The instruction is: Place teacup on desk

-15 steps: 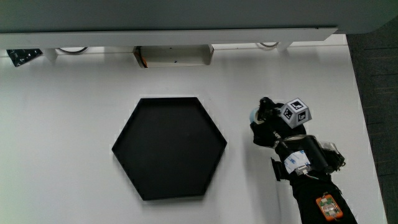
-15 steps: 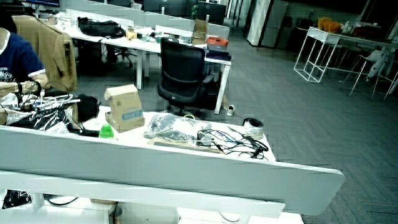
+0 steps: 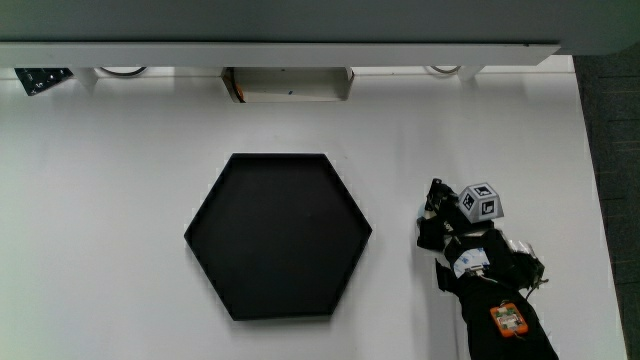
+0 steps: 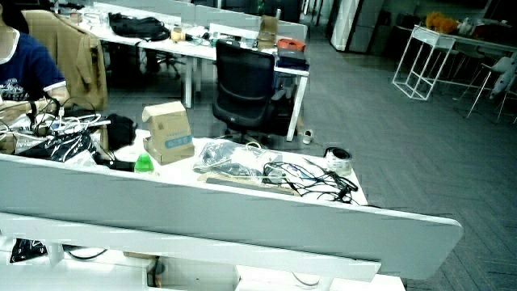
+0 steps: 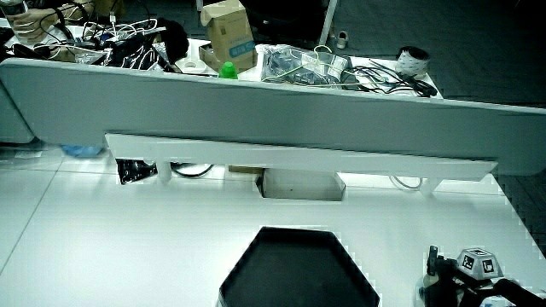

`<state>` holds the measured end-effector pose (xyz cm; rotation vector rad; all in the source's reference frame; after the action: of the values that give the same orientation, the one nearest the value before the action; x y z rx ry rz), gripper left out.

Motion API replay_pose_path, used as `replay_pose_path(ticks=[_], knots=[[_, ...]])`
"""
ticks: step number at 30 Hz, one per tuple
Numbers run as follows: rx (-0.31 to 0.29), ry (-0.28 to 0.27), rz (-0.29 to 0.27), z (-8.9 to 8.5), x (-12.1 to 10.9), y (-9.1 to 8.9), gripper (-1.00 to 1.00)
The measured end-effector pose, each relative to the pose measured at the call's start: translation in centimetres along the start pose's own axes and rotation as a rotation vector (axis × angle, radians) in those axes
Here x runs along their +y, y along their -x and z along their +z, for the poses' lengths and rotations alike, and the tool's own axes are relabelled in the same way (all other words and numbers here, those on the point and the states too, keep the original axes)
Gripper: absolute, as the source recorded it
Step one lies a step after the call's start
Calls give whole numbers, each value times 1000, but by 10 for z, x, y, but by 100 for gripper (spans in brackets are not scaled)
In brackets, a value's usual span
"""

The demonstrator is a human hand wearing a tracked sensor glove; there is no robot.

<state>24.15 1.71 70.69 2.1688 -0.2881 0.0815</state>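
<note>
The gloved hand (image 3: 438, 226) is low over the white desk beside the black hexagonal tray (image 3: 278, 236), near the desk's edge. A patterned cube (image 3: 480, 203) sits on its back. Its fingers curl down around the teacup, which the glove hides in the main view. In a side view the hand (image 5: 445, 286) shows with a pale sliver of the teacup (image 5: 426, 288) under the fingers, beside the tray (image 5: 299, 269). The forearm (image 3: 500, 310) runs toward the person.
A low grey partition (image 3: 280, 45) closes the desk, with a white box (image 3: 287, 84) under it. In a side view only the partition (image 4: 202, 212) and an office past it show. The desk's edge (image 3: 592, 200) lies close to the hand.
The hand has drawn a little nearer to the person, away from the partition. The pale cup that showed under the fingertips is now covered by the glove.
</note>
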Motion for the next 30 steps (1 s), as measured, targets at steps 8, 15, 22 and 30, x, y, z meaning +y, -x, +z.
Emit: replay_pose_path(ticks=[8,15,22,30], knots=[[3,10,-7,-1,-4,-2,0],[43,54,11,-7,0,-6,-26],[114,63,-9,-23,-4,-15,-63],[208,3,-47,-49,-11,-34,-100]])
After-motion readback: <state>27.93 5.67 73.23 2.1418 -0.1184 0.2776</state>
